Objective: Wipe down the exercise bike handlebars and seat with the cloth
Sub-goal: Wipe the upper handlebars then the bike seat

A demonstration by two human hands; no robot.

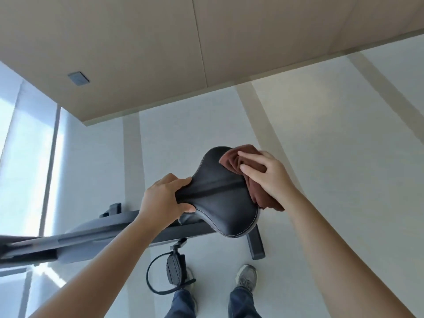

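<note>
The black padded bike seat (220, 193) fills the middle of the head view, its narrow nose pointing left. My left hand (164, 198) grips that nose, thumb and fingers curled round it. A bunched brown cloth (241, 164) lies against the seat's wide rear right edge and hangs down past it. My right hand (267, 175) presses on the cloth with fingers curled into its folds. The handlebars are out of view.
The dark grey bike frame (91, 242) runs off to the left below the seat, with a pedal and strap (174, 269) beneath it and a rear foot bar (255, 246). My shoes (246, 277) stand on the pale floor. A beige wall panel (137, 53) is beyond.
</note>
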